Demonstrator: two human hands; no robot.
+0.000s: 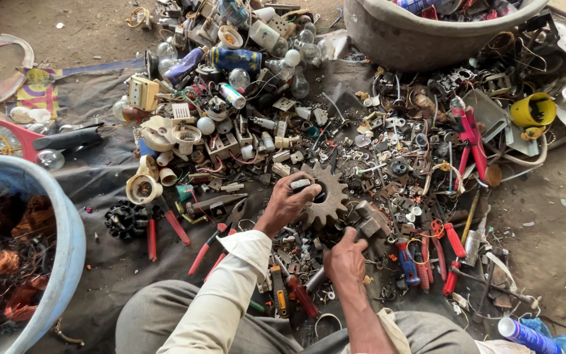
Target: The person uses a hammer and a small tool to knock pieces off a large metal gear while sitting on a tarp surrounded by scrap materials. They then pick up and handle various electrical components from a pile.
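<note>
A person sits on the ground over a heap of scrap, holding a small part on a gear while gripping a hammer.

The left hand (287, 202) pinches a small grey metal piece (301, 185) against a rusty toothed gear (325, 200) lying flat in the middle of the dark cloth (109, 259). The right hand (344, 257) is clenched around a hammer (361, 225), its head just beside the gear. The gear looks heavy, stiff and rough (probably best gripped by its toothed rim); the small piece seems light and easy to drop. What the piece is stays unclear, and the fist hides most of the hammer's handle. Red-handled pliers (214, 244) lie near.
</note>
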